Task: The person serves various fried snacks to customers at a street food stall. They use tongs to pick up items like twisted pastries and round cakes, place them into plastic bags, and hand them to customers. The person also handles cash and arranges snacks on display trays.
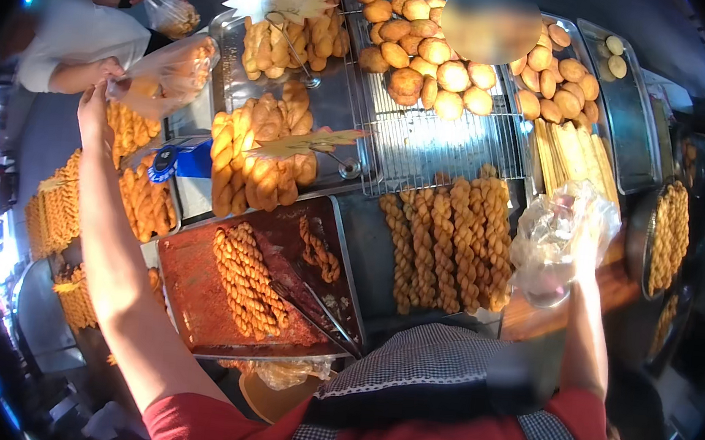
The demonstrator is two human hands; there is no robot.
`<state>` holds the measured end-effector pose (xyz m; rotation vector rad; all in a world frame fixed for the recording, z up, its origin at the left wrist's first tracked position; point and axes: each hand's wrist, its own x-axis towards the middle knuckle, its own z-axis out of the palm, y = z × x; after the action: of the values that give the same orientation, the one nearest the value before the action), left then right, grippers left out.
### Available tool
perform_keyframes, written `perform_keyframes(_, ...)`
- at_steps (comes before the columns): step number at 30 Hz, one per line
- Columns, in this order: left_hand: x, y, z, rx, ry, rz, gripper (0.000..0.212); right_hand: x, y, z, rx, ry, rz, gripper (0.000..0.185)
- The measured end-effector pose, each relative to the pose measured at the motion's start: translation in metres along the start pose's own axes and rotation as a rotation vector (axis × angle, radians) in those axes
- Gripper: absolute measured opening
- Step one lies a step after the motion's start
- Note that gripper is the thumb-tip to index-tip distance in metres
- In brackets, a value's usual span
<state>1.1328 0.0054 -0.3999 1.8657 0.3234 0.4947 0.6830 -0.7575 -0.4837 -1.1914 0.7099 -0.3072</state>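
My left hand (pixel 96 107) reaches far out at the upper left, its fingertips close against another person's hand (pixel 107 69). Beside both hands hangs a clear plastic bag (pixel 178 76) with fried dough twists in it; whether my fingers grip its top cannot be told. At the right, my right hand (pixel 586 226) holds crumpled clear plastic bags (pixel 549 258), which partly cover the fingers. These bags are just below long pale fried dough sticks (pixel 572 155) and right of a row of long brown dough twists (pixel 452 242).
A red-brown tray (pixel 186 293) with dough twists and metal tongs (pixel 318 312) lies before me. Beyond are a wire rack (pixel 390 154) of round fried buns, thick twists (pixel 264 148) with star-shaped signs, and a blue box (pixel 196 157). A round pan (pixel 649 248) stands far right.
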Motion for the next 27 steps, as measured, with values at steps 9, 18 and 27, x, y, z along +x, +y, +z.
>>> perform_keyframes(9, -0.44, 0.166, 0.181, 0.415, -0.756, 1.052, 0.028, 0.013, 0.037, -0.03, -0.106, 0.042, -0.155, 0.045)
perform_keyframes(18, -0.391, 0.016, 0.396, 0.914, -0.838, 0.25, 0.084, -0.043, 0.027, -0.11, -1.35, -0.016, -0.853, 0.067)
perform_keyframes(27, -0.401, -0.038, 0.378, 0.328, -0.483, 0.309, 0.057, -0.073, -0.014, -0.064, -0.306, 0.13, -0.125, 0.037)
